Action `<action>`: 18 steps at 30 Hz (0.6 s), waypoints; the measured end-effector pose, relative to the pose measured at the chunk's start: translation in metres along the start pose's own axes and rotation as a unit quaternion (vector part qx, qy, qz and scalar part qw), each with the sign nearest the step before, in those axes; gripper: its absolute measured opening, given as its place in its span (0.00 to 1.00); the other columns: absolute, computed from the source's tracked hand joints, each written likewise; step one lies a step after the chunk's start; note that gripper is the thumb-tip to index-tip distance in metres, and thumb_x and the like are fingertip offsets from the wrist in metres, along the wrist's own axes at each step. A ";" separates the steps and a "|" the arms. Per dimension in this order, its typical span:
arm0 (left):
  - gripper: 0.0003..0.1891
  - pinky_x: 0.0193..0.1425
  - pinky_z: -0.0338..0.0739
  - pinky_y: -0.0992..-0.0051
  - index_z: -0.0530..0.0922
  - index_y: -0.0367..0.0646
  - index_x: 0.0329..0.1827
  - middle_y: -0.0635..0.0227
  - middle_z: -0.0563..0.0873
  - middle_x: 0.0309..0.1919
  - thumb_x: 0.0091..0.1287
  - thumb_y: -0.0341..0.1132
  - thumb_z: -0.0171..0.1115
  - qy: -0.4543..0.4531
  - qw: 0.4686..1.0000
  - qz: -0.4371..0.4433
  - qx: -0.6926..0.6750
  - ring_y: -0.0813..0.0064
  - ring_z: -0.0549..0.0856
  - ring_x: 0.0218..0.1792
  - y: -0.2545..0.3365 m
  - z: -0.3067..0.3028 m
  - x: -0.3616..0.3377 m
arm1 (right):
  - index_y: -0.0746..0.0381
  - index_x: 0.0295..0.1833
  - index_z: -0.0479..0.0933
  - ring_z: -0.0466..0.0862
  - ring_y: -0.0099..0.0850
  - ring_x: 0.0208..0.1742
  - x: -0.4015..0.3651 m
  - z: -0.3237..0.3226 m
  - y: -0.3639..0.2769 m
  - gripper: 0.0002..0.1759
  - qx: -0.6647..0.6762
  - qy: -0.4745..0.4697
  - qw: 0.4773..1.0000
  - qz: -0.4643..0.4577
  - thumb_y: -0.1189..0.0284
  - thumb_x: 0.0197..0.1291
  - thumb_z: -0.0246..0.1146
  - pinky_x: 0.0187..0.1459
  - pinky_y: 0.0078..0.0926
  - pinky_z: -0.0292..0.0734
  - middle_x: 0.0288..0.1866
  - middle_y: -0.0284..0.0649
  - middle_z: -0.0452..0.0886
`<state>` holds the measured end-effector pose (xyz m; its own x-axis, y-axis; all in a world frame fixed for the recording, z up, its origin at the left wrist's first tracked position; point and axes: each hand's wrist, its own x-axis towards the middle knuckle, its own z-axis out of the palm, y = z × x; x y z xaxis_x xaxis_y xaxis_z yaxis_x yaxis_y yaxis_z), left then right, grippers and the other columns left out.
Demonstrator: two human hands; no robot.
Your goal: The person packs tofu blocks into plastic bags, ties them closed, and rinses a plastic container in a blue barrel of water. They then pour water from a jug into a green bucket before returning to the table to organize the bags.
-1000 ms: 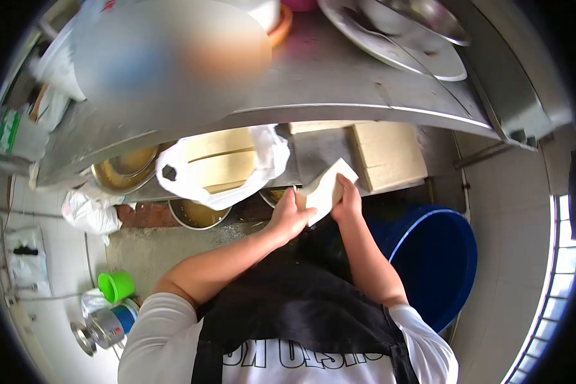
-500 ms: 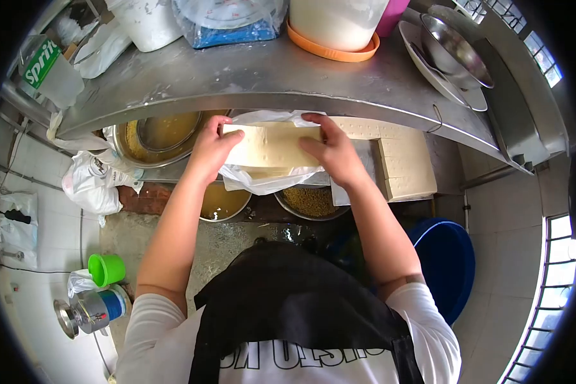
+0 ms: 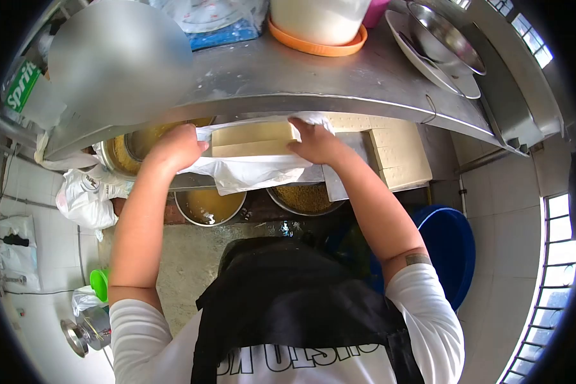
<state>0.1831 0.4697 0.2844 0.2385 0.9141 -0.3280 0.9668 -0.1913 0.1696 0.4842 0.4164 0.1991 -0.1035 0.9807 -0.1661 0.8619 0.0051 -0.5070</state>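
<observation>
As far as can be judged, the packing is well advanced: two pale slabs (image 3: 253, 139) are stacked inside the white plastic bag (image 3: 249, 173), which is laid on the lower shelf, under the far steel counter (image 3: 288, 80). The left hand (image 3: 173, 148) is closed on the edge of the bag at the left end of the stack. The right hand (image 3: 313, 144) is laid against the right end, its fingers partly hidden by the plastic; whether it is clamped there cannot be told. The mouth of the bag is open and not yet tied, so this part is judged as left to do. More pale blocks (image 3: 397, 157) are seen unbagged just to the right. Metal bowls (image 3: 208, 205) are placed below the shelf, and a blue bucket (image 3: 451, 256) is seen at the near right.
</observation>
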 end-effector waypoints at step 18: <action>0.35 0.70 0.74 0.62 0.73 0.35 0.71 0.50 0.81 0.66 0.72 0.55 0.65 0.111 0.922 0.017 -0.371 0.58 0.81 0.66 0.295 0.258 0.168 | 0.65 0.80 0.61 0.58 0.62 0.82 -0.127 0.115 0.173 0.42 -0.062 0.063 0.978 0.189 0.57 0.66 0.65 0.77 0.55 0.61 0.84 0.52 0.59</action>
<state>0.5322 0.4750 0.0396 0.1625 0.9785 -0.1273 0.6105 0.0016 0.7920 0.5897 0.2703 0.0353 0.2892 0.9333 -0.2128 0.8811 -0.3464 -0.3220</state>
